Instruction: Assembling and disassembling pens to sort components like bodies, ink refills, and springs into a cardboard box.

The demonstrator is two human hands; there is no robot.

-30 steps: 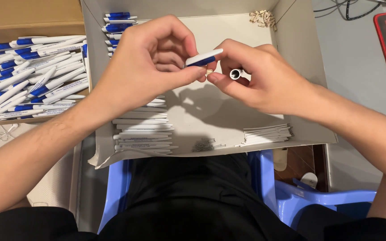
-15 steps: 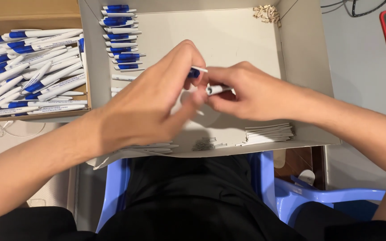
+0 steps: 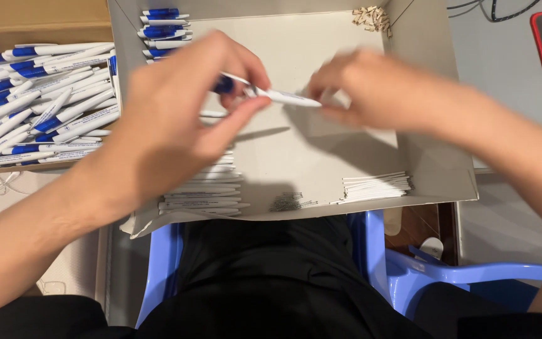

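Over the middle of the shallow grey cardboard tray (image 3: 434, 182), both hands grip one white-and-blue pen (image 3: 271, 93). The left hand (image 3: 177, 107) pinches its blue end between thumb and fingertips; the right hand (image 3: 371, 88), blurred, closes on the white barrel's other end. White barrels (image 3: 202, 188) are stacked at the tray's near edge, leaving bare floor beneath the pen. Finished pens (image 3: 32, 107) fill the brown box left of the tray.

The pen (image 3: 271, 94) is white with a blue end; the box (image 3: 321, 144) is pale grey, the chair (image 3: 472, 276) light blue.
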